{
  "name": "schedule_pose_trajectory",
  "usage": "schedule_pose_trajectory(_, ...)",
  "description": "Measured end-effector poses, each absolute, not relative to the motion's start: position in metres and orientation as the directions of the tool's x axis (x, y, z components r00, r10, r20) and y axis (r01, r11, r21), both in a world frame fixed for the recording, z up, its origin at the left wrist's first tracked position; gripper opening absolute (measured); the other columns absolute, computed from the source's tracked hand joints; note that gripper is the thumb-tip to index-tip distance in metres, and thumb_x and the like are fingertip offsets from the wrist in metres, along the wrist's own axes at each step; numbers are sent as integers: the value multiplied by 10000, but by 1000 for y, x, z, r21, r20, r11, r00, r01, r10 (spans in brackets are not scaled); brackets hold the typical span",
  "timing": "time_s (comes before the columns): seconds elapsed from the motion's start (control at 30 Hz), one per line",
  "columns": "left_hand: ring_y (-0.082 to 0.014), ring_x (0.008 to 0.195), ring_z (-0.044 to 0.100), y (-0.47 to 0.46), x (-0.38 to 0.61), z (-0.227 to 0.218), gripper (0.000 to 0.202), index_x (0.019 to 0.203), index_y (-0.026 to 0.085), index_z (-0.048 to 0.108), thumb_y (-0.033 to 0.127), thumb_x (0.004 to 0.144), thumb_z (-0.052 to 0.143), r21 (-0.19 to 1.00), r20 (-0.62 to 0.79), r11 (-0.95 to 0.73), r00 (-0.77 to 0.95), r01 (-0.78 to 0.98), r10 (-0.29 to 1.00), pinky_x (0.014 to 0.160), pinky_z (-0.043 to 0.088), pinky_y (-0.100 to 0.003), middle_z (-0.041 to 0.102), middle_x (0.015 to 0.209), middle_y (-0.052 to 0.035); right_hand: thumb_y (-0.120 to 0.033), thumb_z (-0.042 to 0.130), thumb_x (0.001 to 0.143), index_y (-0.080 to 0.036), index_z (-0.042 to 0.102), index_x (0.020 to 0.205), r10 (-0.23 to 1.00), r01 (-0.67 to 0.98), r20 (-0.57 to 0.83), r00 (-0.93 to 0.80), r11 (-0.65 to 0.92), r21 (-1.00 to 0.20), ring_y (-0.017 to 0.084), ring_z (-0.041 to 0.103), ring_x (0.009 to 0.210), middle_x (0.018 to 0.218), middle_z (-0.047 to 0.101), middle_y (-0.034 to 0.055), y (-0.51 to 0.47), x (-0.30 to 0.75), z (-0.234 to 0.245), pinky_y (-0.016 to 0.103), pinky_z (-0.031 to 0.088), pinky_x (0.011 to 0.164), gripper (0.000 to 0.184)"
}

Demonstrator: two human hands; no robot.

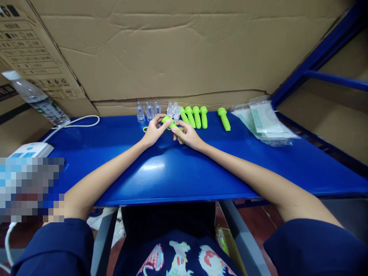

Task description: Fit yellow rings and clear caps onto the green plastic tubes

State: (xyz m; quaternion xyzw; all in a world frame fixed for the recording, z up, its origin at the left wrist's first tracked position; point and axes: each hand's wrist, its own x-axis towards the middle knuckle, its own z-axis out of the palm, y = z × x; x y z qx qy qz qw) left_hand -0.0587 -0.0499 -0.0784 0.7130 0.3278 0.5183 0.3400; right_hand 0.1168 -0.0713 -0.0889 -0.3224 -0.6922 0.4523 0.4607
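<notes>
Both hands hold one bright green plastic piece (172,125), shaped like a small flashlight body, just above the blue table (178,172). My left hand (153,132) pinches its wider head end between thumb and fingers. Around its narrower shaft my right hand (188,134) is closed, hiding part of it. A thin yellow-green ring (145,129) lies beside my left fingers. Several similar green pieces (196,117) stand or lean in a row behind my right hand, and one more green piece (224,119) is farther right. Several clear plastic caps (149,112) stand behind my left hand.
Clear plastic bags (264,120) lie at the right rear. On the left are a water bottle (37,97), a white power strip (33,149) and its looped cable (83,125). A cardboard wall (172,53) closes off the back; a blue metal frame (313,53) rises at right.
</notes>
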Motion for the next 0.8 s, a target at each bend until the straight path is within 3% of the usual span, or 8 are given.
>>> schedule_pose_trajectory(0.23,-239,1121,639,-47,-58,-81,531,1157,175,658,622,932,481,845,494,-523,218,106,842,959,520,-377,686,1232,-104,-684,598,837,-200,465,935,864,2,339,-373,366,-931,70,471,341,559,612,-50,-71,116,-87,182,354,332,511)
schedule_pose_trajectory(0.37,-259,1224,602,-46,-60,-82,591,1257,171,631,628,889,559,820,529,-565,254,92,809,1063,466,-413,636,1342,-120,-702,570,847,-192,489,926,862,-21,327,-388,346,-938,76,487,344,581,631,-33,-70,117,-86,191,350,326,522)
schedule_pose_trajectory(0.8,-227,1094,649,-44,-61,-84,549,1203,175,611,629,904,532,768,586,-627,250,134,771,977,500,-379,690,1193,-121,-711,571,840,-177,523,922,862,-17,323,-390,344,-939,74,475,334,565,619,-33,-73,117,-83,196,348,318,542)
